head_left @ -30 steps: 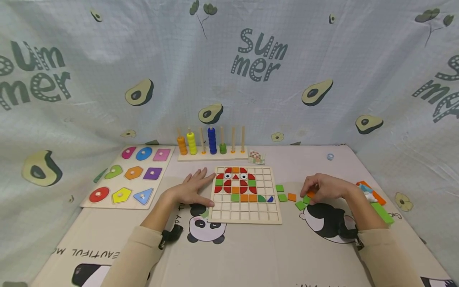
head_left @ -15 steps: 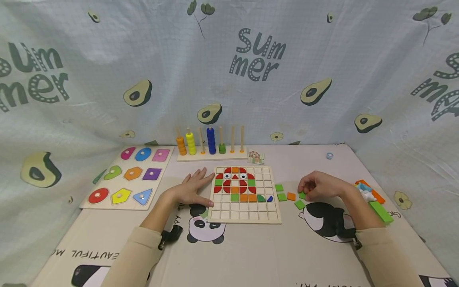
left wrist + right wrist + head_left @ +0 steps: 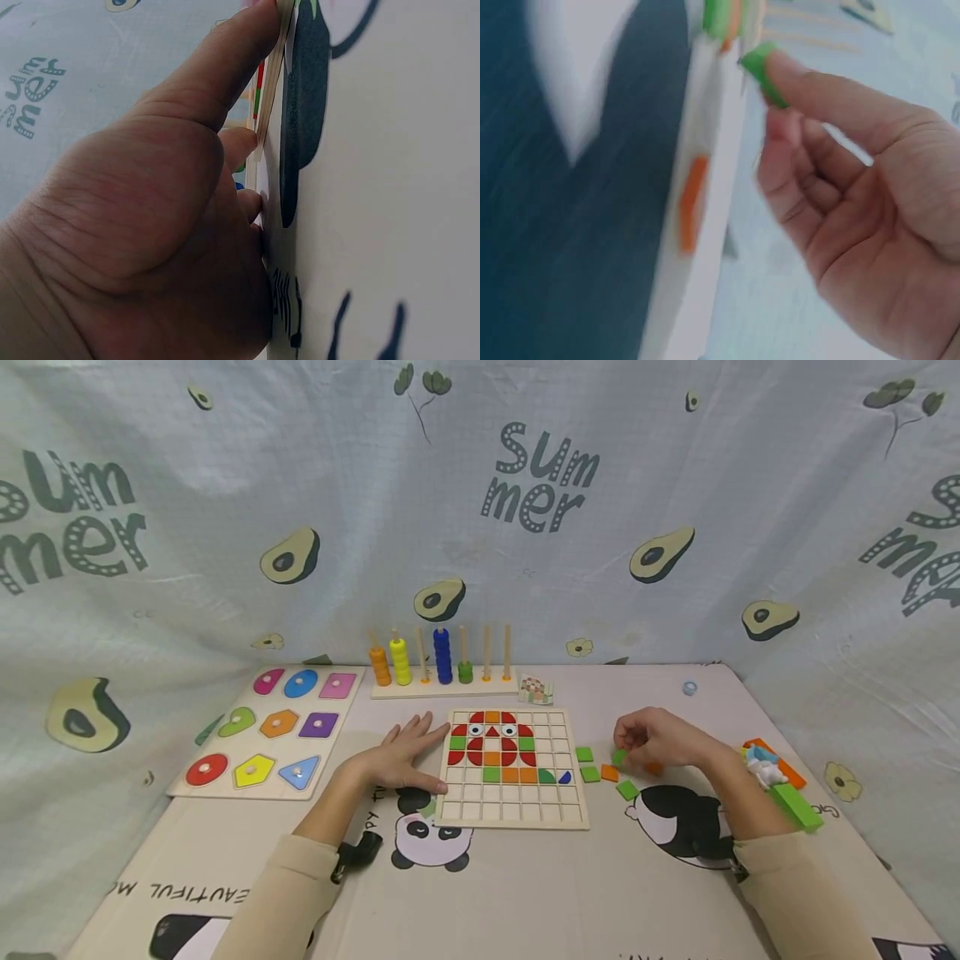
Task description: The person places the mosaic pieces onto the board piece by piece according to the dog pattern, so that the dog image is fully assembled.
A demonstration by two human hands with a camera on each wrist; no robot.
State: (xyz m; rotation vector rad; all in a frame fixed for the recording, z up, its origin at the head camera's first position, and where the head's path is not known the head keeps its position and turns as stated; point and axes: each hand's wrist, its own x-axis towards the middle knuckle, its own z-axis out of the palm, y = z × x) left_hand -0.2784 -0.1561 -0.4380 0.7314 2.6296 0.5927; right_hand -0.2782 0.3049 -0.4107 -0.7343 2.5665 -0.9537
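Observation:
My right hand [image 3: 660, 739] pinches a green square tile [image 3: 761, 71] between thumb and index finger, lifted off the table in the right wrist view. Under that hand lies an orange tile [image 3: 692, 202]. More loose green tiles [image 3: 590, 773] and another orange tile [image 3: 610, 772] lie between it and the wooden grid board [image 3: 480, 814]. Red, green and orange pieces with two eye pieces form an owl-like figure on the board, above a row of green, orange and blue pieces. My left hand [image 3: 401, 758] lies with fingers spread, thumb and index finger at the board's left edge.
A shape puzzle board [image 3: 258, 743] with knobbed pieces lies at left. Behind the grid stands a peg stacker [image 3: 442, 692] with coloured rings, beside a small picture card [image 3: 536, 689]. Near the right forearm are a green block [image 3: 797, 806] and an orange piece [image 3: 791, 772].
My right hand has moved left and up from the table, taking the green tile along and uncovering an orange tile. The left hand stays where it was.

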